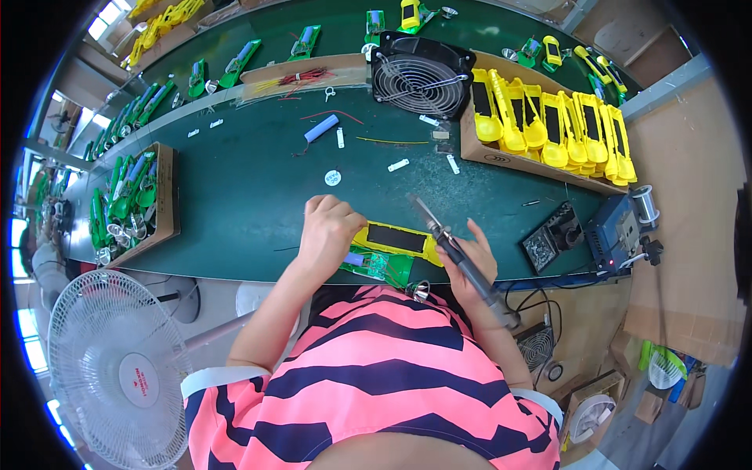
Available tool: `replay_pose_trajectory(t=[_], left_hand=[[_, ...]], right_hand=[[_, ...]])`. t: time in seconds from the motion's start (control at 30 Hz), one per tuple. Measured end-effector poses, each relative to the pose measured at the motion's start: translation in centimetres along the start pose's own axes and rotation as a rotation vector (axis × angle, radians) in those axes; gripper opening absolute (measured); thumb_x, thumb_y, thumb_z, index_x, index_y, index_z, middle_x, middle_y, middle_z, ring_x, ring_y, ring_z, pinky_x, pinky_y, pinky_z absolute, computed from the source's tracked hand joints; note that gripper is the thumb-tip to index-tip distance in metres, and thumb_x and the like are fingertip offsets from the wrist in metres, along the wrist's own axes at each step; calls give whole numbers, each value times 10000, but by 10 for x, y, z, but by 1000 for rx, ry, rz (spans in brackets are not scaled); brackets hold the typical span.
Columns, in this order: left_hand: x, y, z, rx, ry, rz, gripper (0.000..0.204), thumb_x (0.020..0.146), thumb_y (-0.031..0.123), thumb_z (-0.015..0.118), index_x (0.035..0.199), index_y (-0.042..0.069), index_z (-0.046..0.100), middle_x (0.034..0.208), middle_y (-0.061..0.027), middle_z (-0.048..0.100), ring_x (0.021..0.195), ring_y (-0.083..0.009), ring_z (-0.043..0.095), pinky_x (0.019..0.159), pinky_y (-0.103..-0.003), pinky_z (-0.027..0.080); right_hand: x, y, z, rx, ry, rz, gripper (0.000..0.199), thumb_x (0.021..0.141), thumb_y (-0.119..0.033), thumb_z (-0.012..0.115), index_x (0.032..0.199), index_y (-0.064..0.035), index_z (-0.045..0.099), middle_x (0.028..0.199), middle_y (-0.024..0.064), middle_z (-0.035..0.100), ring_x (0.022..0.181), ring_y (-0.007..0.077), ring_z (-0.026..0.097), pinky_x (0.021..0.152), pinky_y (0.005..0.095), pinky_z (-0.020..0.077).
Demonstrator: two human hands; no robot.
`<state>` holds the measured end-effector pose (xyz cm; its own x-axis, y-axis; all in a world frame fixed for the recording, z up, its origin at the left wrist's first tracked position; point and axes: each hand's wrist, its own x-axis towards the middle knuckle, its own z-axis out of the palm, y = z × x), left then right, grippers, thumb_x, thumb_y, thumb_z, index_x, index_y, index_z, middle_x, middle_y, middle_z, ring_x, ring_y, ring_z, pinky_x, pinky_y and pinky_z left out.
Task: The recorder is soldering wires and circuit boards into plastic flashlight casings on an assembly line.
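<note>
The left hand (329, 233) is curled down over the near end of a yellow torch shell (394, 239), fingers pressing it and the green circuit part (381, 267) beneath it against the near edge of the counter (251, 188). The right hand (474, 262) is closed around the handle of a soldering iron (450, 247), gripping it like a pen, with the metal tip rising up and away from the hand over the far end of the yellow shell.

Just right of the right hand sits a black tip-cleaner tray (552, 237), and beyond that a blue soldering station (619, 231) with a solder spool (644, 202) on top. Farther out ahead of the right hand, a cardboard box of yellow torch shells (548, 129) stands on the counter, with a black fan (419, 78) beside it. Ahead of the left hand lie a blue battery cell (321, 128), a round white disc (333, 178) and some small white pieces. Well off to the left of the left hand, a cardboard box of green parts (129, 204) rests on the counter. Below the counter edge, left of the person's arm, stands a white pedestal fan (117, 372).
</note>
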<state>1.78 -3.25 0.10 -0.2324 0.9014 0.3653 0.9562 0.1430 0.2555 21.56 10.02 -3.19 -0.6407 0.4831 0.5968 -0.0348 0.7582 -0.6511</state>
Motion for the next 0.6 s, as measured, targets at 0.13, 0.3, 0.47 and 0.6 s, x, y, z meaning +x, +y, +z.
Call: replay_pose_trajectory(t=[0.13,0.3,0.47,0.6], left_hand=[[8,-4,4,-24,-304,-9,38,668,79,601,695,91,625,683,-28,527,754,-214,483,763,-343,357],[11,2,7,79,-375,-46,59,678,86,595,705,111,641,709,-40,508,773,-210,483,718,-338,357],[12,5,8,115,-411,-75,65,689,94,582,699,115,642,717,-51,506,773,-217,484,680,-335,363],[11,5,8,110,-400,-69,56,681,84,574,673,98,627,710,-54,502,770,-223,487,667,-336,373]], right_hand=[[-8,-4,19,706,147,695,156,789,-39,589,916,38,542,745,106,603,635,160,609,651,287,509],[0,7,26,802,119,828,109,816,-51,532,874,41,541,653,105,587,538,128,548,512,237,448],[3,6,27,839,107,870,100,817,-39,528,869,43,551,649,107,589,538,129,549,514,237,447],[3,4,30,812,85,864,100,809,-32,543,877,40,553,649,98,592,550,121,569,494,213,444]])
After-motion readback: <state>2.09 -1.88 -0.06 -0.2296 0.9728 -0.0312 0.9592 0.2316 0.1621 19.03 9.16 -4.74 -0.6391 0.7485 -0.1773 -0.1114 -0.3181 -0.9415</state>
